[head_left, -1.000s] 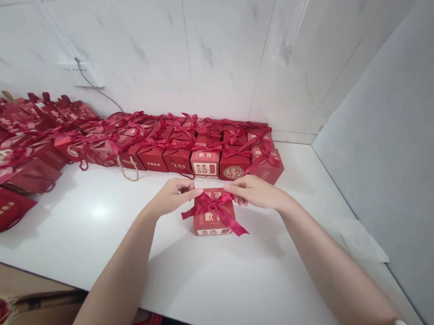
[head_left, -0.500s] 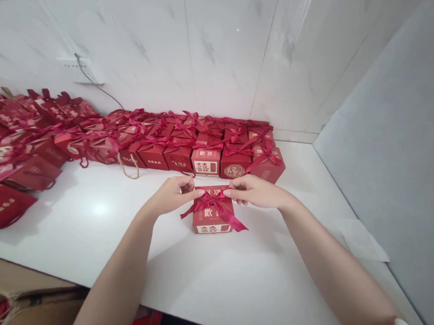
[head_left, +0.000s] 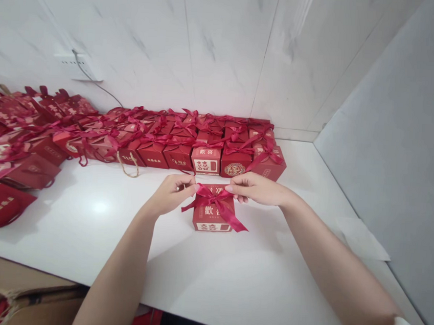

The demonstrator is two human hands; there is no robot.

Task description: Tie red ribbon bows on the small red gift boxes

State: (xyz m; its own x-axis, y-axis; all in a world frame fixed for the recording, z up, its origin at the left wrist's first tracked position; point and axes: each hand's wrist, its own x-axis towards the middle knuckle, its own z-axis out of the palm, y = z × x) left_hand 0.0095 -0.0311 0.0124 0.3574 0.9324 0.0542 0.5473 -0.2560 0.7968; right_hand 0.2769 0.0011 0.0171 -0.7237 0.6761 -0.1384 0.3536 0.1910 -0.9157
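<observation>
A small red gift box with gold and white lettering stands on the white table, its front facing me. Across its top lies a red ribbon tied in a bow, the two tails hanging down to either side. My left hand pinches the left loop of the bow between thumb and finger. On the other side, my right hand pinches the right loop in the same way. Both hands are level with the box's back edge, and the fingers behind the ribbon are partly hidden.
Rows of ribboned red boxes line the wall behind. More red boxes and bags crowd the left. A white sheet lies by the grey panel at right. Below the table's front edge, a cardboard box stands at lower left.
My hands have drawn slightly apart, pulling the bow's loops a little outward. The gift box stays in place.
</observation>
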